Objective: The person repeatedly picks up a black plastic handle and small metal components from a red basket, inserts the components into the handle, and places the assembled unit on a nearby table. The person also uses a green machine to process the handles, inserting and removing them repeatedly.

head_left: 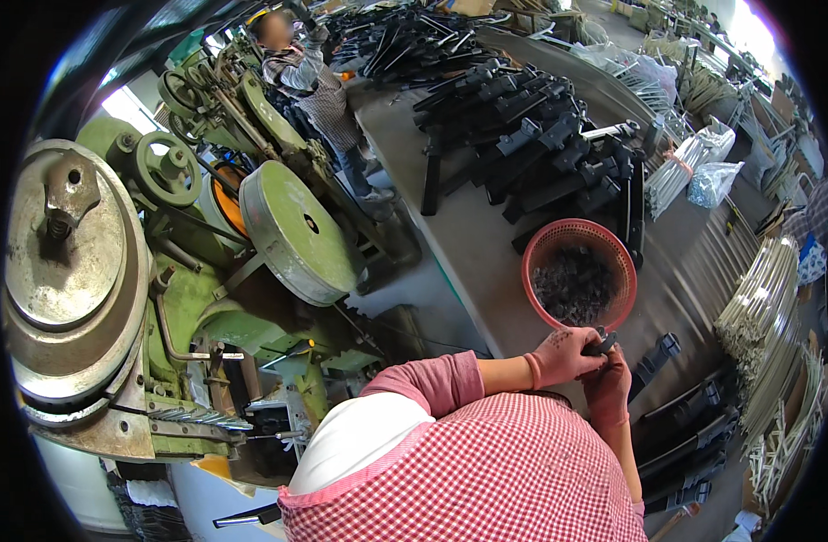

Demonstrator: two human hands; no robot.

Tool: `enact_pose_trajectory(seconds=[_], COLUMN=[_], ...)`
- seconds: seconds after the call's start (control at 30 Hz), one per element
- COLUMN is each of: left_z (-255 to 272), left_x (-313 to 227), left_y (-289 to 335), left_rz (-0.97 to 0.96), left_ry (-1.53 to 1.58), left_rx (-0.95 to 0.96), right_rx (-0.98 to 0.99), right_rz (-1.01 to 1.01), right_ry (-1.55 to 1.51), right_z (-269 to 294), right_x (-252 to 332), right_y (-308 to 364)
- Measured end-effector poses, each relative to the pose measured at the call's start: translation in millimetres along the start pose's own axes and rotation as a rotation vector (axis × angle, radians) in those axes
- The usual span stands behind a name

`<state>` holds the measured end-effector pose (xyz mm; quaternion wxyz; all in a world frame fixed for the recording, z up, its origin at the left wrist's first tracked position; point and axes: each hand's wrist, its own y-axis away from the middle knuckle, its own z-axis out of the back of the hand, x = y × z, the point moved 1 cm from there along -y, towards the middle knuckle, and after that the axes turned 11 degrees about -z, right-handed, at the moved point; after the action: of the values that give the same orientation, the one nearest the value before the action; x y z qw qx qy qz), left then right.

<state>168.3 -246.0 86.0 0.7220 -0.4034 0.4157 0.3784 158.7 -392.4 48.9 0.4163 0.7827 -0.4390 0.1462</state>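
Note:
My left hand [560, 359], in a reddish glove, closes round a small black part [603, 343] above the near side of the worktable. Against it, my right hand [607, 387], gloved alike, is closed on the same part from below. The far fingers of both hands are partly hidden, and the part's exact kind is too small to make out. Just beyond the hands stands a red plastic basket [528, 287] of small dark pieces [573, 285]. A long black part [653, 364] lies right of my right hand.
Black long parts [549, 149] are heaped across the metal worktable [486, 294]. More black parts [689, 425] lie at the near right. Bundled pale rods [762, 312] line the right side. Green machinery [301, 230] fills the left, with another person [319, 95] standing beyond it.

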Motion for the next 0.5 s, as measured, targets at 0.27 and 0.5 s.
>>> enact_pose_trajectory(seconds=[0.27,0.5], left_z=[3,15], left_x=[6,13], left_y=[5,17], left_rz=[0.116,0.125], left_ry=[0.36,0.271], left_rx=[-0.111,0.049], right_rx=[-0.088,-0.053], right_rz=[0.258,0.098], right_ry=[0.335,0.545], right_z=[-11,-13], right_x=[8,26], right_y=[14,23])
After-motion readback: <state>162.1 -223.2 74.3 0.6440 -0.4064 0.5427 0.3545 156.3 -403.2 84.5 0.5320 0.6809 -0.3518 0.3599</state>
